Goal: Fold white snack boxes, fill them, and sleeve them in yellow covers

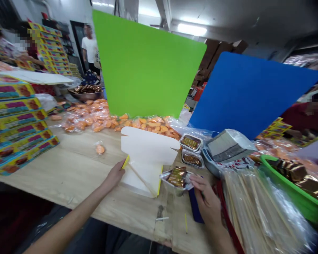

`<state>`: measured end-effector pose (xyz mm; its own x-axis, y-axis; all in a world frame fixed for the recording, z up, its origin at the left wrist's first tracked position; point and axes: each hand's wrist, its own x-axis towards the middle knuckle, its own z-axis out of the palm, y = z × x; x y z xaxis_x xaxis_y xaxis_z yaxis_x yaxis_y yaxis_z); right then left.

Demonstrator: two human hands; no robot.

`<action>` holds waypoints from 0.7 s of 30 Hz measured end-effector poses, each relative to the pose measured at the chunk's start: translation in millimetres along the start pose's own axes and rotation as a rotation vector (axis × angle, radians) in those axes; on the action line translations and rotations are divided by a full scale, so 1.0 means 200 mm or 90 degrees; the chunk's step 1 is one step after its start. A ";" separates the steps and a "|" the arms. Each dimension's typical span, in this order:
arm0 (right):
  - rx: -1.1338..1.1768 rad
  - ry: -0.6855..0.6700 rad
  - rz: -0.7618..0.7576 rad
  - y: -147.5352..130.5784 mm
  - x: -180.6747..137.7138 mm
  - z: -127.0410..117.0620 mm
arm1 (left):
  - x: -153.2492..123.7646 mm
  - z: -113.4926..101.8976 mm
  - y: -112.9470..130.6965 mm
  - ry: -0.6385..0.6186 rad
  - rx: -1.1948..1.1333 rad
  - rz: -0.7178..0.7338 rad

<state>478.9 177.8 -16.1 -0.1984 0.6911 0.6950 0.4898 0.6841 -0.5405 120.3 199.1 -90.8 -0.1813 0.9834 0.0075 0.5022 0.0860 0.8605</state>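
Note:
An unfolded cardboard box, white inside with yellow edges, lies with its flap raised on the table in front of me. One thin wooden stick rests slantwise inside it. My left hand grips the box's left edge. By its right rim, my right hand holds a small foil tray with a gold-brown wrapped packet in it, beside the box's right edge. Two similar foil trays with packets sit just behind.
Stacked yellow-and-blue boxes stand at left. Bagged orange pieces line the table's back, below green and blue panels. At right are bagged wooden sticks, a green basin of brown packets and a wrapped stack. Other people work behind.

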 end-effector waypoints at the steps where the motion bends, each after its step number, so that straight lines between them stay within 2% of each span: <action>1: 0.040 -0.015 -0.010 -0.04 0.01 0.07 | 0.00 0.00 0.01 -0.001 0.002 0.003; 4: 0.119 -0.087 -0.027 -0.10 0.05 0.28 | 0.00 0.01 0.01 0.004 0.011 0.006; 7: 0.128 -0.206 -0.026 -0.07 0.09 0.46 | 0.01 0.02 -0.01 0.018 0.028 -0.001; 9: 0.116 -0.271 -0.024 -0.01 0.09 0.53 | 0.01 0.02 -0.02 0.026 0.045 -0.003; 11: 0.098 -0.289 -0.025 0.05 0.08 0.55 | 0.00 0.02 -0.01 0.042 0.067 -0.002; 14: 0.076 -0.248 -0.018 0.10 0.05 0.54 | -0.07 0.00 0.06 0.114 0.119 0.020; 16: 0.050 -0.169 0.048 0.10 0.03 0.52 | -0.13 -0.01 0.14 0.144 0.194 0.102; 17: 0.028 -0.122 0.108 0.09 0.01 0.51 | -0.16 -0.01 0.19 0.130 0.230 0.152; 19: -0.012 -0.062 0.241 0.07 -0.02 0.52 | -0.21 0.01 0.26 0.039 0.273 0.208; 21: -0.029 -0.054 0.309 0.03 -0.07 0.55 | -0.24 0.06 0.30 -0.081 0.249 0.182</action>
<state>391.0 198.9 -81.2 -0.0054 0.9452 0.3265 0.5794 0.2691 -0.7693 169.6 159.5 -44.9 0.1023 0.9859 0.1321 0.8010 -0.1604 0.5768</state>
